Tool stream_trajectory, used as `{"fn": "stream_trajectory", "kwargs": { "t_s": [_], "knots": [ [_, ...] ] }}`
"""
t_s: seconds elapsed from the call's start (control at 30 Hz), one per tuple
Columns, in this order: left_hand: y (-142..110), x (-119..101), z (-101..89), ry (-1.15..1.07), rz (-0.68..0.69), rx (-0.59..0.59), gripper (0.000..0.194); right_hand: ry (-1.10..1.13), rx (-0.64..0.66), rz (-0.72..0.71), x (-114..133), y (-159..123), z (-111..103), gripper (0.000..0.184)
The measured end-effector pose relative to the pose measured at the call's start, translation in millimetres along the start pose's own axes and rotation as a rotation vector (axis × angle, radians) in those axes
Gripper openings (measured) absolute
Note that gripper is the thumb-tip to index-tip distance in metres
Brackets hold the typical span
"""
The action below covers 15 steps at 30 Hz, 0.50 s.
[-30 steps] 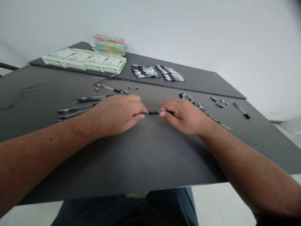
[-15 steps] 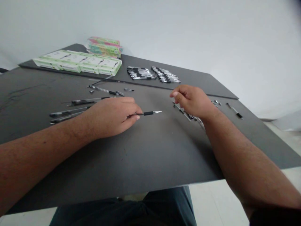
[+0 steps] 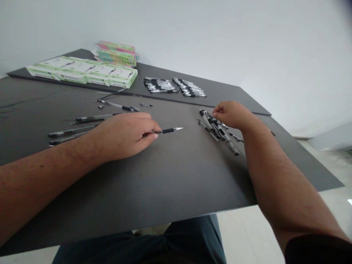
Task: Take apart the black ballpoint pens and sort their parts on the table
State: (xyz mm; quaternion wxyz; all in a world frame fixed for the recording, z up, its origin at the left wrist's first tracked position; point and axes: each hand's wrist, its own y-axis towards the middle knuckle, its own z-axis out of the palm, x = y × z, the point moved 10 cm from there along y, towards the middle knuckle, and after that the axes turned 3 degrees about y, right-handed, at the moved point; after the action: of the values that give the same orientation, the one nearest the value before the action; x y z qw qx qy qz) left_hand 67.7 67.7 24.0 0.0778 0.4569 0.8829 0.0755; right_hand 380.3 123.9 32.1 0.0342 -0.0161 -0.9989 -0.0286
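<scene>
My left hand [image 3: 125, 135] rests on the dark table [image 3: 154, 183], closed round a black pen [image 3: 168, 130] whose metal tip points right. My right hand [image 3: 232, 113] is farther right, over a loose pile of pen caps and parts [image 3: 217, 129]. Its fingers are curled and pinched at the pile's far end; what they hold, if anything, is hidden.
Several loose pens [image 3: 82, 124] lie left of my left hand. At the back, green-and-white boxes [image 3: 82, 73] stand in a row, a stack of coloured boxes [image 3: 117, 53] behind them, and two rows of finished pens [image 3: 174, 87] to their right. The table's front edge is near my lap.
My right hand let go of the pen's tip and moved right and away to the pile of caps. My left hand kept the pen. The view shifted slightly.
</scene>
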Motion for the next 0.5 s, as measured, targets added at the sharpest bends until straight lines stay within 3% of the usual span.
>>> {"fn": "stream_trajectory", "kwargs": {
  "t_s": [0.23,0.5],
  "knots": [
    [0.4,1.5,1.1,-0.003,-0.015,0.008,0.044,-0.013,0.125,-0.12,47.9,-12.1,18.2,0.016],
    [0.4,1.3,3.9,0.0,-0.022,0.046,0.05,-0.071,0.201,-0.094,46.9,-7.8,33.5,0.017]
  ]
}}
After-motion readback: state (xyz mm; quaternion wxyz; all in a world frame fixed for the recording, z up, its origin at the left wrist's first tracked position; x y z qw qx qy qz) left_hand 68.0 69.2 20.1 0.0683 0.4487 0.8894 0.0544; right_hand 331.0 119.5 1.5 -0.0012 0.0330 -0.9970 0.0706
